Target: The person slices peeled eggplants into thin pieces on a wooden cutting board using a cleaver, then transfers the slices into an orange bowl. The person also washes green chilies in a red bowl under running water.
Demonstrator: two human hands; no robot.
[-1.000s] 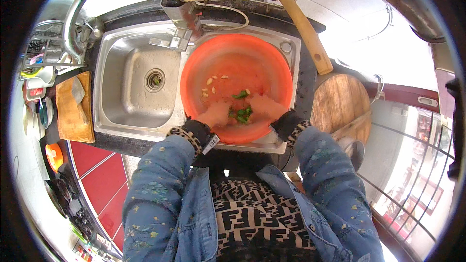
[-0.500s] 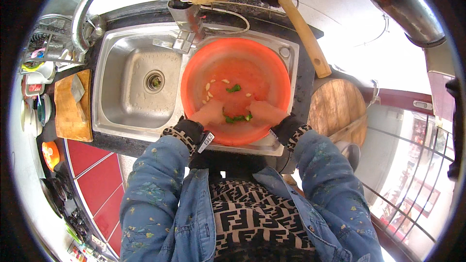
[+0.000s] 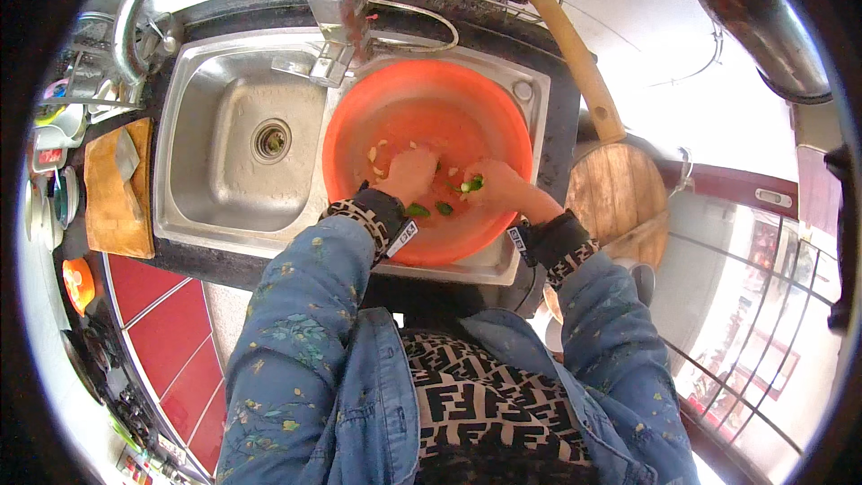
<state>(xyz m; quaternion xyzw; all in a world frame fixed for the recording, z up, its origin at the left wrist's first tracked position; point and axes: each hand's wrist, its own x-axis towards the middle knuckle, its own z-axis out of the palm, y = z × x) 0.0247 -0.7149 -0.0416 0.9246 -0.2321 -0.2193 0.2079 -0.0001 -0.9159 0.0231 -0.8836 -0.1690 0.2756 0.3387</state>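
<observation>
An orange-red plastic basin holding water sits over the right bowl of the sink. Inside it, my right hand is closed on a green vegetable piece that looks like pepper, with a pale end showing. My left hand is bunched with its fingers down in the basin; a bit of dark green shows beside its fingertips, and what it holds is hidden. Below the hands lie green pieces. Several pale garlic-like cloves lie beyond and left of my left hand.
Left of the basin is a bare steel sink bowl with a drain. A faucet stands behind. A cleaver rests on a cutting board at far left. A wooden-handled brush and a round wooden board are right.
Both hands have moved farther into the basin, the left one rightward. The green pieces are shifted and spread apart; one is now in my right hand. The view has shifted slightly.
</observation>
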